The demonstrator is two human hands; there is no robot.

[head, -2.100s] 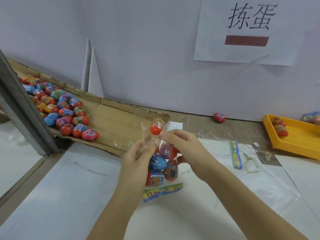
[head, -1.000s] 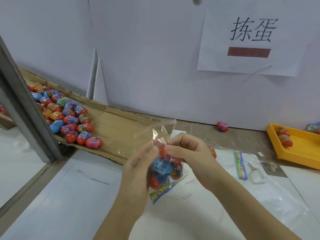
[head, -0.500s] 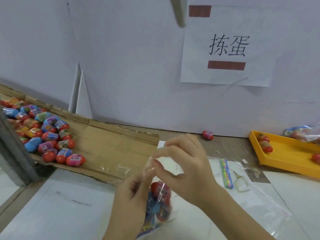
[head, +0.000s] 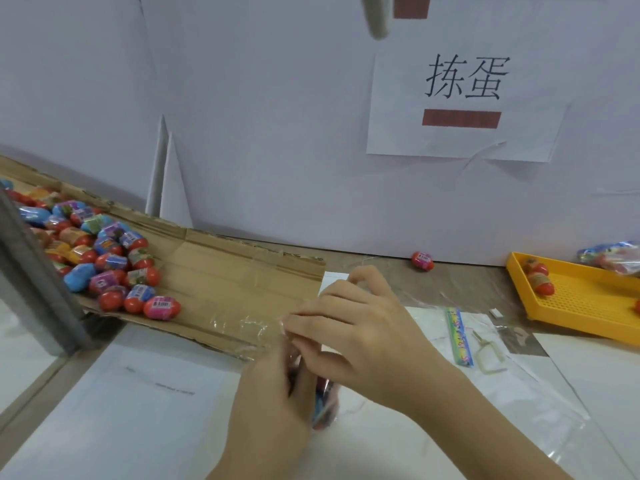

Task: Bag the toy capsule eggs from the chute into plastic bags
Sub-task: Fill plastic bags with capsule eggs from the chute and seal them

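A clear plastic bag of capsule eggs (head: 323, 405) hangs between my hands, mostly hidden behind them; only a bit of blue and red shows. My left hand (head: 273, 400) grips the bag's neck from the left. My right hand (head: 360, 330) pinches the bag's clear top edge just above it. Several loose capsule eggs (head: 104, 258) lie heaped on the cardboard chute (head: 221, 285) at the left.
One stray egg (head: 422, 260) lies by the back wall. A yellow tray (head: 585, 299) at the right holds a few eggs and a filled bag (head: 613, 258). Flat empty bags with a colourful header strip (head: 460, 337) lie on the white table. A grey post (head: 34, 282) stands at left.
The last egg went into the bag. Both hands closed the bag's top and lowered it toward the table, and the view tilted upward.
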